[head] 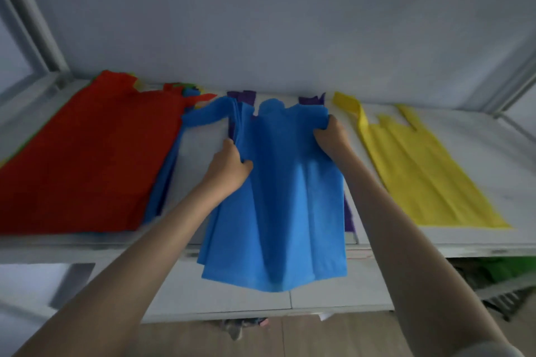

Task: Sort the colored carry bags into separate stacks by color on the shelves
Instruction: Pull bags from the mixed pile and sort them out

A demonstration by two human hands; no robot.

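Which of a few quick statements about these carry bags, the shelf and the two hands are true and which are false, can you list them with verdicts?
1. Both hands grip the blue bags. True: the left hand and the right hand each bunch the fabric.
2. The yellow bag lies to the left of the red bag. False: it lies on the right side of the shelf, the red one on the left.
3. Purple bags show beneath the blue ones. True.
4. The blue bags lie wholly on the shelf. False: their lower end hangs past the front edge.
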